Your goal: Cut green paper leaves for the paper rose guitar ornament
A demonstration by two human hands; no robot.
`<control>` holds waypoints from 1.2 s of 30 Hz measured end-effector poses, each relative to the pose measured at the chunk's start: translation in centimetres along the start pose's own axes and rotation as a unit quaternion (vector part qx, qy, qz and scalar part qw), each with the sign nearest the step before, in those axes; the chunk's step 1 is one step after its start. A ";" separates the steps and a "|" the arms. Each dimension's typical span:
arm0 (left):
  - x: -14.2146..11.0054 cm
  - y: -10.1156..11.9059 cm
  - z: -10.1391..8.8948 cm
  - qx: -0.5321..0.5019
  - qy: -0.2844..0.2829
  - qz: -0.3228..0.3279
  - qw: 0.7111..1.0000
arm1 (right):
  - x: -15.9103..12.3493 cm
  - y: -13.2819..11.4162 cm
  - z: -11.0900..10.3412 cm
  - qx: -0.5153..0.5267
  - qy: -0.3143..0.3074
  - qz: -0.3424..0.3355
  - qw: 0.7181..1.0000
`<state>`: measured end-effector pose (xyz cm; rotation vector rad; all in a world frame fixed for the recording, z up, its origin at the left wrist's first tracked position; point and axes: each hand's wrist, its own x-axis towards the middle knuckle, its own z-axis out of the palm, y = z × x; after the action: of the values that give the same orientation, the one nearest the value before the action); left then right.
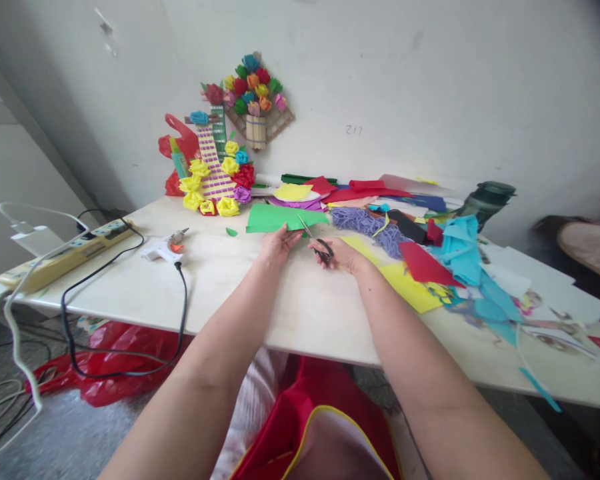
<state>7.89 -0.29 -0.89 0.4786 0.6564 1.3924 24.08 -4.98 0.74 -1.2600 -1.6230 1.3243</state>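
My left hand (pixel 280 243) grips the lower edge of a sheet of green paper (pixel 273 219), held just above the white table. In my right hand (pixel 337 253) is a pair of scissors (pixel 324 251) with black handles, fingers wrapped through the loops. The blades point up and left and lie at the right part of the green sheet. A small cut green leaf shape (pixel 231 232) rests on the table to the left of the sheet.
A white glue gun (pixel 163 251) lies left with its black cord over the table edge, beside a power strip (pixel 70 253). Paper flowers (pixel 227 207) stand at the back. Purple yarn (pixel 367 227), yellow paper (pixel 413 287), blue crepe paper (pixel 463 250) and a dark bottle (pixel 485 203) crowd the right.
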 end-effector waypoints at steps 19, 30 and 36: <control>-0.3 -0.1 0.1 0.000 -0.010 0.002 1.000 | -0.1 -0.2 0.5 0.002 0.012 -0.010 1.000; -0.2 -0.1 0.1 0.003 -0.019 0.002 1.000 | -0.1 -0.4 0.8 0.008 0.023 -0.005 1.000; -0.2 0.0 0.1 0.008 -0.024 0.005 1.000 | 0.0 -0.6 1.0 0.019 0.021 -0.009 1.000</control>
<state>7.97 -0.50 -0.84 0.5268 0.6288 1.3813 23.05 -5.31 1.03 -1.2398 -1.5695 1.3026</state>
